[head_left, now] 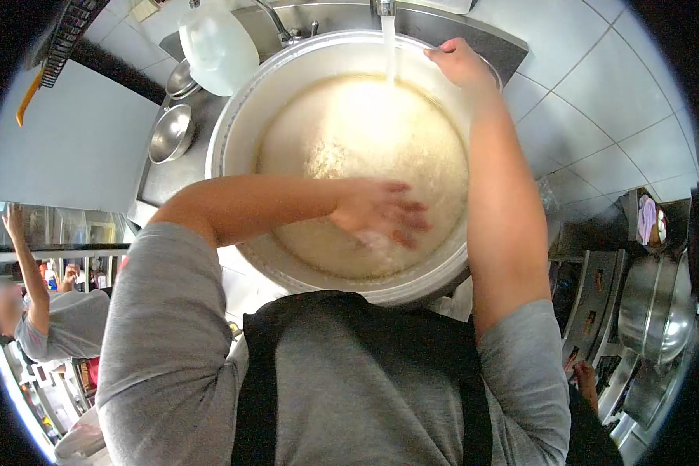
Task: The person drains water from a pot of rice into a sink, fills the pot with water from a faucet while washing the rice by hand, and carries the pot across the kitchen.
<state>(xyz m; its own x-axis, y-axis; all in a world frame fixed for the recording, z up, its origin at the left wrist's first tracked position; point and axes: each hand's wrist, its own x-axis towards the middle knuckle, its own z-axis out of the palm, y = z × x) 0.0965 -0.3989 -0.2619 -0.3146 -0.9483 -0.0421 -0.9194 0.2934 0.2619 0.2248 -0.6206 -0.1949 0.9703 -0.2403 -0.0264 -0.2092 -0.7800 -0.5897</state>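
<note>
A large round pot [237, 144] stands under a tap [384, 8], and a stream of water runs into it. Cloudy, pale liquid with whitish grains fills its lower part. My left hand [380, 211] is over the middle of the pot, at or just in the liquid, its fingers spread and slightly blurred. My right hand [460, 62] is at the pot's back right rim, thumb and fingers closed on the edge.
A translucent plastic jug [216, 50] stands left of the pot beside metal bowls [171, 133]. Another person [62, 322] with a raised arm is at the far left. At the right are a large metal vessel [656, 307] and another person's hand [586, 382].
</note>
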